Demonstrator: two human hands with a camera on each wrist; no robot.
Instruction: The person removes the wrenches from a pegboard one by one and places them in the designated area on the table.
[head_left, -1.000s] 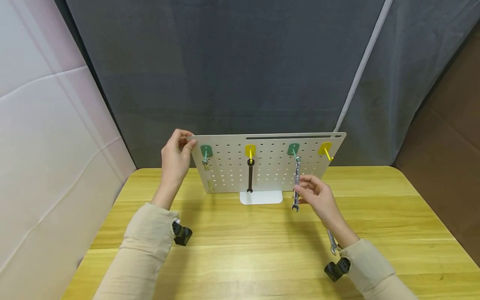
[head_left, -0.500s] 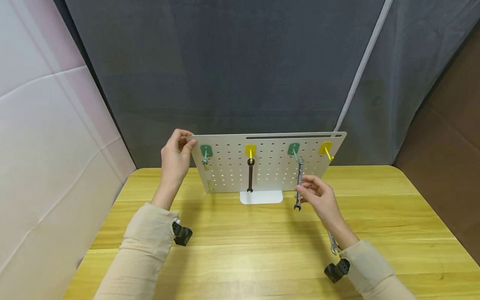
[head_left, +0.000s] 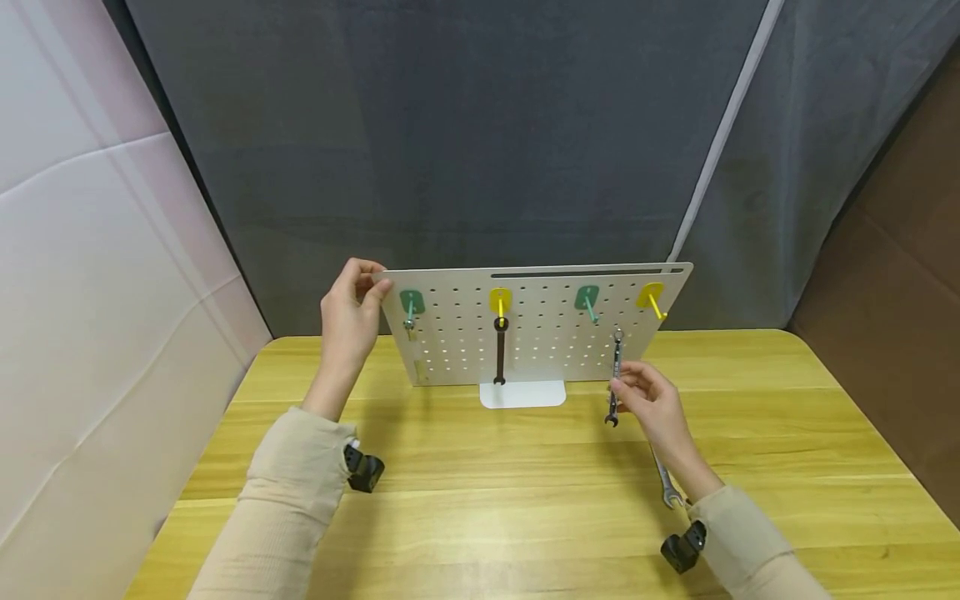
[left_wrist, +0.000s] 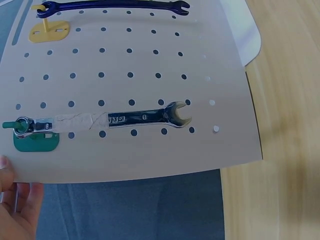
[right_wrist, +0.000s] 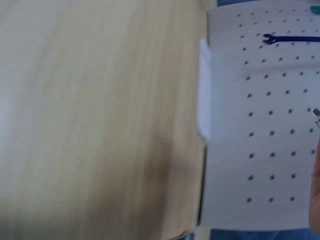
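In the head view, a white pegboard [head_left: 540, 342] stands on the wooden bench [head_left: 480, 533] upon a pale foot plate [head_left: 522, 395], with grey cloth [head_left: 450, 150] behind. The left hand [head_left: 351, 312] holds the board's upper left corner, its grip pinching the edge with the thumb in front. The right hand [head_left: 654, 406] is before the board's right part, its grip pinching a chrome wrench [head_left: 617, 358] by the lower half of the shaft. That wrench is nearly upright, ring end up and open end down; its ring lies below the right green hook [head_left: 587, 297] and the right yellow hook [head_left: 651, 295], between the two. A dark wrench [head_left: 501, 354] hangs from the left yellow hook [head_left: 500, 300], and another wrench [head_left: 667, 487] lies on the bench, partly hidden by the right forearm. In the left wrist view, where the board appears turned sideways, a taped chrome wrench [left_wrist: 137, 119] has its ring around the left green hook [left_wrist: 36, 142]; the left fingers [left_wrist: 32, 205] are at the board's edge nearby. In the right wrist view, board and bench fill most of the frame, with only a slice of the right hand at the right edge; its grip cannot be judged there.
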